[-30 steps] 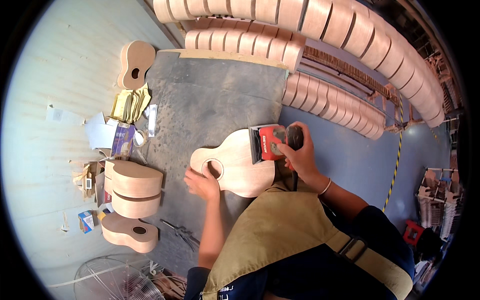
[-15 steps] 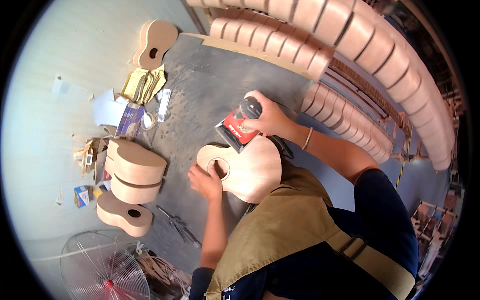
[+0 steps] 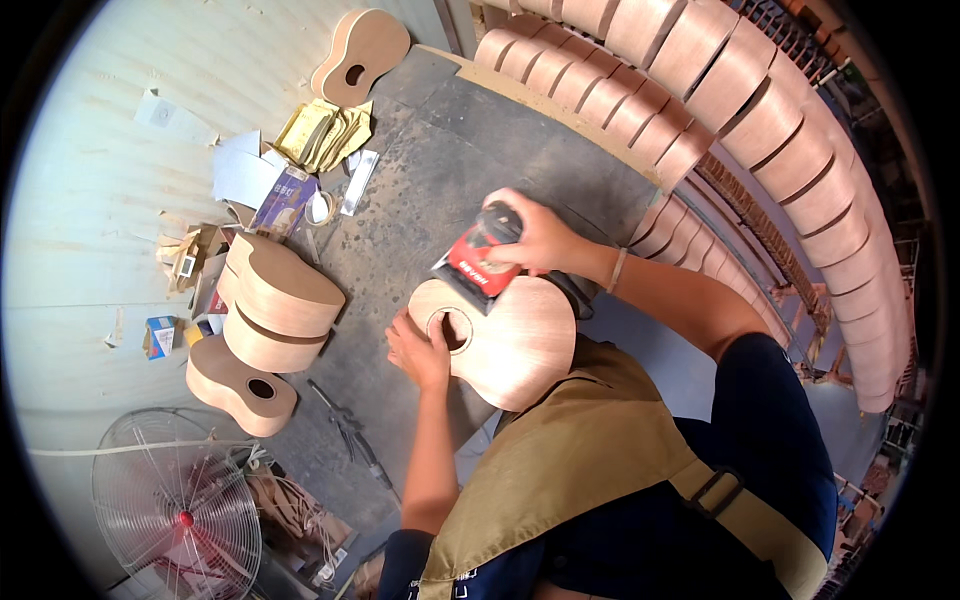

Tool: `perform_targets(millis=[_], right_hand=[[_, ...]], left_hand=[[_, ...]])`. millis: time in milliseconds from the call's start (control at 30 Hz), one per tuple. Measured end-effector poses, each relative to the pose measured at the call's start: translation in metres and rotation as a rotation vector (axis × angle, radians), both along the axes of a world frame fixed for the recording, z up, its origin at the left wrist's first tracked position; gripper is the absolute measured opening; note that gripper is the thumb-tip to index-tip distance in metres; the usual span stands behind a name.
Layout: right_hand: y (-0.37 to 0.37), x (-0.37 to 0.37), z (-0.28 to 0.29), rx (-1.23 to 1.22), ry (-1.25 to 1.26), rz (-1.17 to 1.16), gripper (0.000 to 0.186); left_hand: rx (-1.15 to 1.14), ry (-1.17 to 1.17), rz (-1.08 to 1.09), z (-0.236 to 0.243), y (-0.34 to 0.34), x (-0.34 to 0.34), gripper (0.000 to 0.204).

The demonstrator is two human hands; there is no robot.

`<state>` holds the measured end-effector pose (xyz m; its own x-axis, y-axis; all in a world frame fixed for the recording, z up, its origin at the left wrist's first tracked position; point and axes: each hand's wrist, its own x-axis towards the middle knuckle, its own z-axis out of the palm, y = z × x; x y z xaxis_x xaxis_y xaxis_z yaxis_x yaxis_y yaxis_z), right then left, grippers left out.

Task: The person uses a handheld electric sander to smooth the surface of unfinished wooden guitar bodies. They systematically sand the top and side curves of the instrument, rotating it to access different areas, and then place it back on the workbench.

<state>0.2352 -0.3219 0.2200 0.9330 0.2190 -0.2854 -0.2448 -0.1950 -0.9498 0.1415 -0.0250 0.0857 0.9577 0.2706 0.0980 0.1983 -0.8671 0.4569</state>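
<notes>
A pale, unfinished wooden ukulele body [image 3: 530,335] lies tilted at the table's near edge, close against my apron, its round soundhole facing up. My left hand [image 3: 420,352] grips its left rim, with the thumb at the soundhole and the fingers down over the side. My right hand [image 3: 545,238] is wrapped round the black top of a red electric sander [image 3: 476,265]. The sander's flat pad rests on the body's upper edge, just beyond the soundhole. The part of the wood beneath the pad is hidden.
Stacked wooden bodies [image 3: 285,300] stand left on the dusty grey table [image 3: 410,180]; another body [image 3: 362,55] leans at the far wall. Yellow sandpaper sheets [image 3: 325,135] and an air blow gun [image 3: 350,435] lie about. A wire fan [image 3: 180,505] stands lower left; racked bodies [image 3: 790,150] curve along the right.
My view has shifted, so the wall and table things sit differently in the picture. Both hands keep their grips, and the sander remains on the body's upper edge with little visible movement.
</notes>
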Motion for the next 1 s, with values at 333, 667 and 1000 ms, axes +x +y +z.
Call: perform_targets(millis=[333,667,1000], right_hand=[[0.006,0.016,-0.009,0.012,0.072,0.025,0.063],[0.034,0.016,0.0,-0.072,0.022,0.136,0.065],[-0.034,-0.095,-0.013,0.101,0.045,-0.672,0.059]], left_hand=[[-0.023,-0.016,-0.007,0.006,-0.004,0.0,0.065],[-0.017,0.0,-0.008,-0.003,0.002,-0.001,0.065],[-0.136,-0.013,-0.011,-0.001,-0.002,0.004,0.066]])
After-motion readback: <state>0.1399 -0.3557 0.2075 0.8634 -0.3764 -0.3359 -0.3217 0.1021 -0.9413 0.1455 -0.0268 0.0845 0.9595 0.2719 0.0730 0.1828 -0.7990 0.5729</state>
